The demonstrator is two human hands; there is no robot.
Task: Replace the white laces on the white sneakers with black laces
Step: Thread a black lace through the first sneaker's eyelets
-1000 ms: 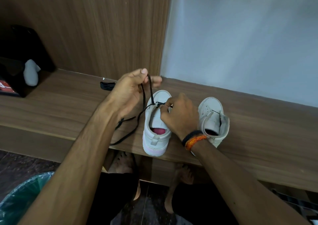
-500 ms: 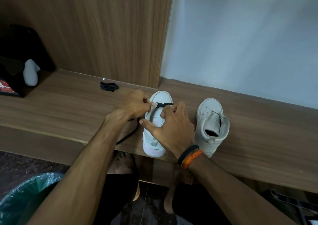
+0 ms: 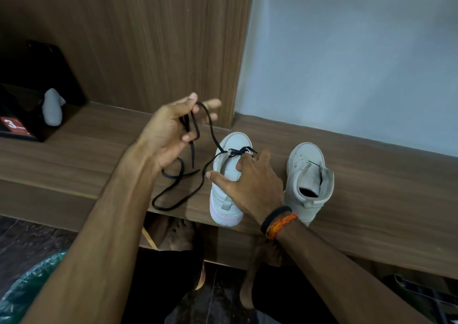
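The left hand point(image 3: 171, 135) is raised above the desk point(image 3: 74, 155), its fingers point(image 3: 190, 98) curled around a black lace point(image 3: 210, 127) that loops through the palm and hangs in loose curves down onto the wood. The lace runs on to the toe end of the left sneaker point(image 3: 229, 180), where it crosses the lowest eyelets. The right hand point(image 3: 250, 182) rests on that sneaker with fingers spread and fairly straight, pressing the tongue and side; a black band and an orange thread band circle its wrist. The right sneaker point(image 3: 308, 177) stands just beside it, toe to the wall, tongue pulled up, with no lace showing.

The desk is a long wood-grain ledge. Behind it stands a wood-grain panel point(image 3: 148, 38) on the left and a pale plain wall point(image 3: 359, 51) on the right. At the far left sits a dark box point(image 3: 17, 125) with a red label bearing a white "3"; the smaller print is too blurred to read. A pale grey object point(image 3: 53, 108) leans beside it.
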